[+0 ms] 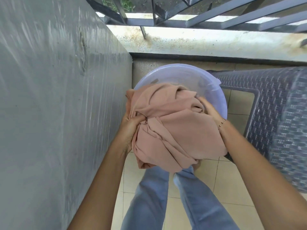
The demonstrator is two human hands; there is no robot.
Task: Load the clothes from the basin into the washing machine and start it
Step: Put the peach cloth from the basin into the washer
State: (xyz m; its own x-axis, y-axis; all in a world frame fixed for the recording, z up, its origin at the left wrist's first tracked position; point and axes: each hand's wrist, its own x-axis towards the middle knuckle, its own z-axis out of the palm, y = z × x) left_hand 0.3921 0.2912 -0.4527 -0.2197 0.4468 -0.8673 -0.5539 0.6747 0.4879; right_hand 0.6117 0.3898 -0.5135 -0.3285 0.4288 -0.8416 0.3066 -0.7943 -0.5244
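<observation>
A bundle of peach-pink clothes (pixel 174 128) fills the middle of the view, lifted above a pale lilac plastic basin (pixel 181 75). My left hand (pixel 131 127) grips folds of the cloth on its left side. On the right, my right hand (pixel 209 110), with a thin bracelet at the wrist, presses into the bundle. Blue denim trouser legs (pixel 166 196) hang down from under the pink cloth. The basin's inside behind the bundle looks bare. A grey washing machine (pixel 58 97) stands along the left, only its side and top showing.
A dark woven plastic chair (pixel 279 113) stands at the right, touching the basin's rim. Behind is a low concrete ledge (pixel 207 42) with a metal railing (pixel 199 14). Beige floor tiles (pixel 232 188) lie below.
</observation>
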